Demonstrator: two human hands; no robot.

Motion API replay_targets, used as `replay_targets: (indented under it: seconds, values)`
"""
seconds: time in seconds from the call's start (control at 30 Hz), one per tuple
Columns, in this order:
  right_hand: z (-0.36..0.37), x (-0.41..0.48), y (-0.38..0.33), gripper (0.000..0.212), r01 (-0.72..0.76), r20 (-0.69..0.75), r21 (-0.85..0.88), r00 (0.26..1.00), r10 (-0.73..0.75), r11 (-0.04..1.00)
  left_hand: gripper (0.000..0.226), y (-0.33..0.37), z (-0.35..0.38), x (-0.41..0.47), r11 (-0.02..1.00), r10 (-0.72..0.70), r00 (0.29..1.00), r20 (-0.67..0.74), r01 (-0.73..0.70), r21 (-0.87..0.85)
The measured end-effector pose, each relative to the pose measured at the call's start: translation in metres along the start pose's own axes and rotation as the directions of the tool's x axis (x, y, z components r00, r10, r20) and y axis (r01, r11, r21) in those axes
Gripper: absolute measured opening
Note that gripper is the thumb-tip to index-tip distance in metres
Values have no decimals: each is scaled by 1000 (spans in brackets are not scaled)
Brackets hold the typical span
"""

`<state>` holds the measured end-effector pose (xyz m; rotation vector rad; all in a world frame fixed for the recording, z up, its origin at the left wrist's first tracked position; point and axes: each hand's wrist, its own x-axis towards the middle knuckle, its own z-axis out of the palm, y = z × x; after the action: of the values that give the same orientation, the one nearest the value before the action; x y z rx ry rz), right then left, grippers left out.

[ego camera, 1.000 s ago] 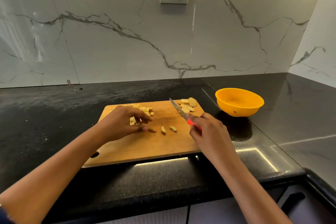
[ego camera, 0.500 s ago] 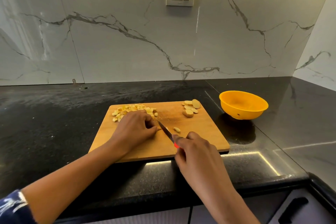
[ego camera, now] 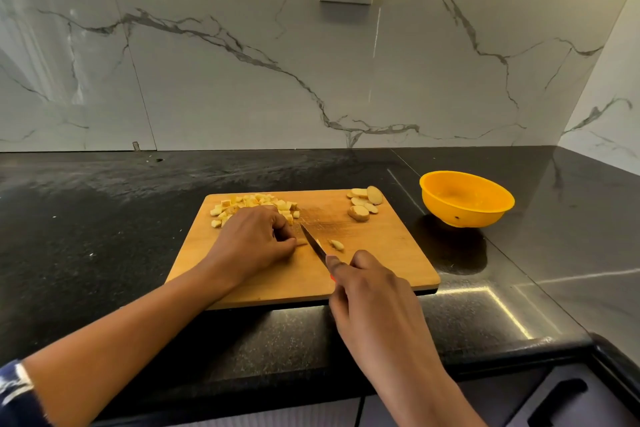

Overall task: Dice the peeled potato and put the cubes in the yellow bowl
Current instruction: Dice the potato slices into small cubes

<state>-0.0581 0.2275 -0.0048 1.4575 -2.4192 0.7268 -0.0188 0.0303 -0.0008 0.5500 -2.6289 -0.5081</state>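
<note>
On the black stone counter (ego camera: pixel 104 218) lies a rectangular wooden board (ego camera: pixel 381 253), where the left hand (ego camera: pixel 252 243) pinches a potato piece (ego camera: pixel 302 243), the right hand (ego camera: pixel 370 291) grips a red-handled knife (ego camera: pixel 313 243), pale potato cubes (ego camera: pixel 256 201) lie at its far edge, and a round yellow bowl (ego camera: pixel 465 199) stands to its right.

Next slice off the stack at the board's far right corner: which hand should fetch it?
Left, probably. The right hand grips the red-handled knife, so it can't pick cleanly. The left hand only holds a small potato piece beside the blade; the pale potato slices lie uncovered on the wooden cutting board.
</note>
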Motion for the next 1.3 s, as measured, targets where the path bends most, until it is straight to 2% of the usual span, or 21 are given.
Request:
replay_targets:
  seconds: [0.33,0.47,0.67,0.73,0.83,0.93,1.07,1.2,1.3]
  values:
    - [8,14,-8,40,19,115,-107,993,-6,994,10,0,0,0,998,13,1000,-26,-11,60]
    - [0,-4,-6,46,49,112,-86,993,-39,995,13,-4,-4,1,990,7,999,-38,-2,139]
    - [-7,3,16,47,2,-11,-6,1000,-3,1000,9,-13,-16,4,1000,-7,999,-51,6,-27]
    - [-7,12,21,46,-10,-26,8,1000,10,1000,15,-13,-16,4,997,4,999,-39,-6,-73]
    - [-9,26,26,46,4,-61,33,998,-2,999,23,-18,-19,5,994,-13,995,-98,2,-112]
    - [-8,37,30,44,37,-76,36,997,-35,999,22,-23,-22,6,995,0,983,-186,-19,-98]
    - [-3,50,32,44,122,-36,-22,992,-123,992,40,-25,-22,8,991,94,949,-302,-119,-65]
    - [5,55,33,44,227,-16,-159,972,-232,961,49,-25,-20,8,929,368,909,-193,-350,125]
    - [10,55,37,51,265,-46,-261,957,-287,928,52,-28,-17,9,904,418,903,-96,-403,142]
